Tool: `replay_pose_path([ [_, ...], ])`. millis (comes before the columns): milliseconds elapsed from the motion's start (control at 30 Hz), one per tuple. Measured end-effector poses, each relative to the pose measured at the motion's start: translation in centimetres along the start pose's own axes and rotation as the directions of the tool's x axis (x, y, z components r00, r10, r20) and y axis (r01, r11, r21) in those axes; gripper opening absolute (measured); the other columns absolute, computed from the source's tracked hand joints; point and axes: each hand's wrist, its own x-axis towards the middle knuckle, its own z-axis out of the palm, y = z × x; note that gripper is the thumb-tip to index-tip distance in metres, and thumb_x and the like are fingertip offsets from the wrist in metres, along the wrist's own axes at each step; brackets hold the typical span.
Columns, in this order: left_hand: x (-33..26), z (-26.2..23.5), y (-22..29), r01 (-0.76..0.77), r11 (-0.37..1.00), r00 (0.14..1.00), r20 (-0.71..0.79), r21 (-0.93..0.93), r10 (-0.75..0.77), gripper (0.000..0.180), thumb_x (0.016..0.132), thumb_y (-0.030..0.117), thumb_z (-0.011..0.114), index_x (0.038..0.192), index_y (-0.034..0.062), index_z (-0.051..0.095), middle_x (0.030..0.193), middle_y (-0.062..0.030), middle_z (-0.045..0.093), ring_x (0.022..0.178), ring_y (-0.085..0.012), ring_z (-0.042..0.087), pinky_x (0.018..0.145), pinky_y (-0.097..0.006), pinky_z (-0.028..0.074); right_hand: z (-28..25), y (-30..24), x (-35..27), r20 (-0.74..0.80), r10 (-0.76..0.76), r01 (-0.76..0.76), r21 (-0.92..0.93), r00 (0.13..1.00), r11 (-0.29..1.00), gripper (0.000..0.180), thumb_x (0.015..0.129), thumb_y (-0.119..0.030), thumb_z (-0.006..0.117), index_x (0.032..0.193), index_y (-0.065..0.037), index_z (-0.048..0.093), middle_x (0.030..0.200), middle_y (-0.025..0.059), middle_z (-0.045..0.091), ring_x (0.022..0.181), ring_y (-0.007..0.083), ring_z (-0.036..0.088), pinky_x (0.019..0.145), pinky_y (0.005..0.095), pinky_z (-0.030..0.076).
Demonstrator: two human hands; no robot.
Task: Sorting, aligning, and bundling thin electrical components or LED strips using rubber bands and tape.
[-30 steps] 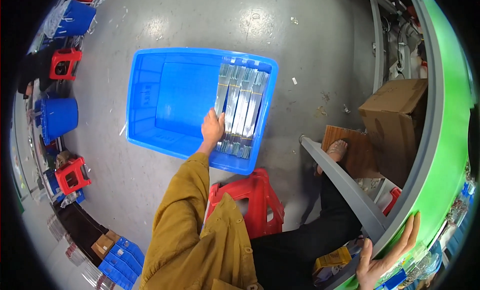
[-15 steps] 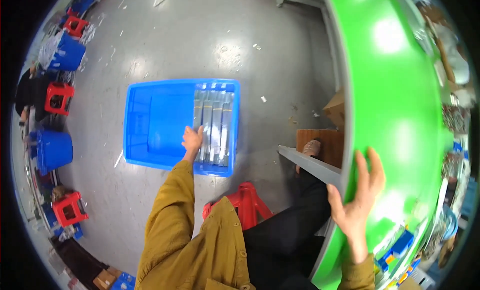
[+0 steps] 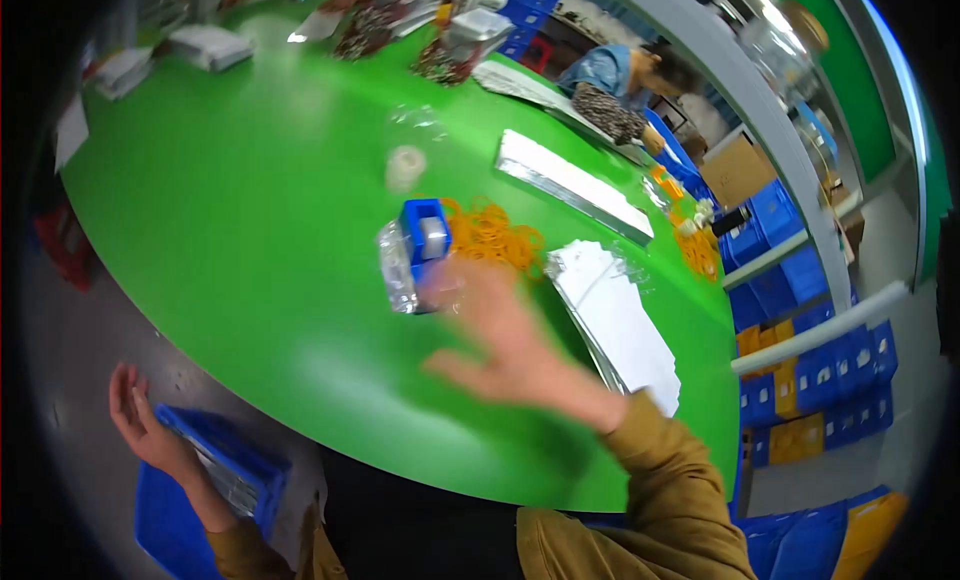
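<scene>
My right hand (image 3: 500, 335), smeared by motion, reaches over the green table with thumb and fingers apart and no object visible in it. Its fingertips are nearest a blue tape dispenser (image 3: 427, 230) and a clear plastic packet (image 3: 397, 268) beside it. A heap of orange rubber bands (image 3: 490, 238) lies just beyond. Close to my right wrist rests a stack of white strips (image 3: 620, 315) with clear plastic at its end. Off the table edge, my left hand (image 3: 145, 425) is open and empty, above the blue crate (image 3: 165, 515), where clear-wrapped packs (image 3: 228, 483) show partly.
A long white-and-silver pack (image 3: 575, 185) and a tape roll (image 3: 405, 167) lie farther in on the green table (image 3: 250, 240). Across it a co-worker (image 3: 620, 85) bends over. Blue bins (image 3: 820, 385) stand at the right; a red stool (image 3: 62, 245) is at the left.
The view has swung from the floor crate to the tabletop. My left hand has left the packs inside the crate. My right hand has moved from the table's edge to near the tape dispenser.
</scene>
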Motion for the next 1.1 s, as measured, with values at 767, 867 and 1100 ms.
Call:
replay_pose_path([
  [767,-35.5,27.2,23.5,0.545,0.68,-0.469,0.851,0.49,-0.237,0.052,0.083,0.036,0.056,0.112,-0.0062,0.049,0.099,-0.0171,0.057,0.084,-0.0271,0.057,0.075,-0.043,0.049,-18.5,8.9,-24.5,-0.423,0.818,-0.906,-0.02,0.39,0.422,0.046,0.075,-0.036,0.067,0.094,0.004,0.057,0.081,0.0168,0.06,0.072,0.0283,0.056,0.068,0.0345,0.046],
  [867,-33.8,26.4,25.0,0.563,0.716,-0.448,0.88,0.413,-0.155,0.049,0.084,0.034,0.055,0.112,-0.0063,0.05,0.097,-0.0157,0.057,0.084,-0.0251,0.057,0.075,-0.04,0.049,-19.6,8.3,-23.5,-0.462,0.77,-0.887,-0.091,0.44,0.452,0.043,0.075,-0.036,0.067,0.089,0.003,0.055,0.076,0.0146,0.058,0.066,0.0267,0.053,0.064,0.0342,0.045],
  [1100,-30.2,24.1,26.2,0.691,0.68,-0.399,0.914,0.246,0.075,0.044,0.087,0.026,0.054,0.115,-0.0067,0.046,0.107,-0.017,0.055,0.092,-0.0242,0.056,0.077,-0.034,0.05,-20.8,6.0,-18.8,-0.543,0.566,-0.762,-0.247,0.62,0.598,0.041,0.075,-0.038,0.065,0.082,0.0,0.051,0.064,0.0108,0.051,0.055,0.0223,0.044,0.054,0.0332,0.04],
])
